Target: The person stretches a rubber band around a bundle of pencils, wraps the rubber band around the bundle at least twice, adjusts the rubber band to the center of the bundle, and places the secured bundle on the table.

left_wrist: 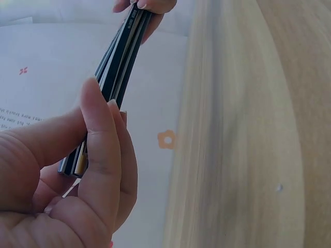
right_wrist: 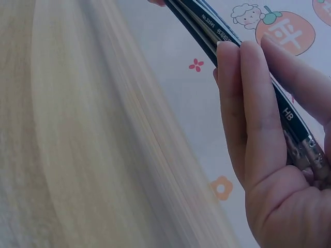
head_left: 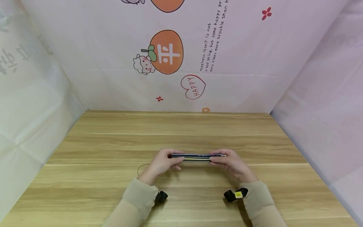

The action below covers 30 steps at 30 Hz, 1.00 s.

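A bundle of dark pencils (head_left: 197, 158) is stretched sideways between the two hands, above the wooden table. The left hand (head_left: 164, 162) grips its left end between thumb and fingers. At the other end, the right hand (head_left: 231, 162) pinches the bundle the same way. In the right wrist view a pencil (right_wrist: 288, 109) shows the letters HB, with metal ferrules close to the palm. The left wrist view has the pencils (left_wrist: 120, 62) running side by side, their lower ends partly hidden by the fingers. A thin tan loop like a rubber band (head_left: 138, 170) lies beside the left wrist, partly covered by it.
The wood-grain table (head_left: 181, 132) reaches back to a white printed cloth (head_left: 113, 63), which also hangs along both sides. Each wrist wears a small black camera, one at the left (head_left: 161, 197) and one at the right (head_left: 230, 195).
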{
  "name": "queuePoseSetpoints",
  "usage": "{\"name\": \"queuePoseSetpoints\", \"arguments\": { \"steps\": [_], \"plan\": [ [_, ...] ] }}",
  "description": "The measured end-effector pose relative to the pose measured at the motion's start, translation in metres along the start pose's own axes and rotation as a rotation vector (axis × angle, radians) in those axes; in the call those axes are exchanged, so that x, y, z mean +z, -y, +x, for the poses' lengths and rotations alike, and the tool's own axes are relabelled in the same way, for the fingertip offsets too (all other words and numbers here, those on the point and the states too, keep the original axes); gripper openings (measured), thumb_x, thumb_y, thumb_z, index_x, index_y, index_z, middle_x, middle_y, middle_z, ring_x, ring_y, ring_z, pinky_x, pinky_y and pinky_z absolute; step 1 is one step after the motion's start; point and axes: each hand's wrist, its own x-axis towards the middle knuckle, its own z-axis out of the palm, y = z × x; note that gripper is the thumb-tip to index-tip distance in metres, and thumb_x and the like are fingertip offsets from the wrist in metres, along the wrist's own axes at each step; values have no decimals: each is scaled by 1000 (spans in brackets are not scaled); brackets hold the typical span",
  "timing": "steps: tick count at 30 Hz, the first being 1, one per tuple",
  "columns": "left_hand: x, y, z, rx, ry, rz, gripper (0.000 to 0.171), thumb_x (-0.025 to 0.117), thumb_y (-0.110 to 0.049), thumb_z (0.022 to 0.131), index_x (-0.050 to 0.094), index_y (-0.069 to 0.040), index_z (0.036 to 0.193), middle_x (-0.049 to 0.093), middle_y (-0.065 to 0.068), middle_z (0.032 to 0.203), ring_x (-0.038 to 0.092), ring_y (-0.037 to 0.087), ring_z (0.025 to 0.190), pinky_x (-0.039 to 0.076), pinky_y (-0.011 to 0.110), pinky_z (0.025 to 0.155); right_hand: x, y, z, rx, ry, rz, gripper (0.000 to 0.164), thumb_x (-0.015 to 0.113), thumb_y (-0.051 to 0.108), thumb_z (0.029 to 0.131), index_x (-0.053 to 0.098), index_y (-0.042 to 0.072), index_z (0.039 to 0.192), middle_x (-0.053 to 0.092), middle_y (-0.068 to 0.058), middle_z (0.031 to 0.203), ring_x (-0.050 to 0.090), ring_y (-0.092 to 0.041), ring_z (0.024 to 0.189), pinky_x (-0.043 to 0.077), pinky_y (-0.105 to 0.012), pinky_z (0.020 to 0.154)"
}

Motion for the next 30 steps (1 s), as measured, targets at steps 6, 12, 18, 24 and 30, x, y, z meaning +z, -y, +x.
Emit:
{"name": "queuePoseSetpoints", "arguments": {
  "steps": [6,12,18,24,30],
  "plan": [
    [3,-1,-1,18,-12,30,30,66,-1,93,64,10,121,68,23,92,65,10,66,61,31,69,4,1,-1,-7,8,13,22,65,-2,91,76,12,104,72,-5,105,74,-20,92,58,-28,86],
    [5,-2,-2,49,-4,99,32,67,-5,93,64,10,122,68,26,92,65,13,67,61,34,69,12,1,1,-3,-51,-27,17,65,0,92,76,11,100,72,-6,103,75,-20,90,58,-27,84],
    [5,-6,-5,45,25,103,35,67,-8,94,62,8,124,67,24,91,67,16,69,61,35,70,16,3,1,6,-85,-35,17,65,-1,92,76,10,98,73,-5,99,75,-17,84,59,-23,79],
    [-3,-12,-9,20,40,150,39,68,-21,95,64,3,126,71,21,102,68,18,76,60,32,66,12,3,0,11,-73,-28,16,65,0,93,76,10,98,74,-6,98,75,-18,85,58,-23,78],
    [-16,-19,-11,-17,-19,242,45,61,-39,98,65,-3,125,69,12,117,64,19,77,57,33,68,10,3,0,19,-80,-5,19,65,-2,92,77,13,94,75,-6,97,75,-18,83,58,-22,78]
  ]
}}
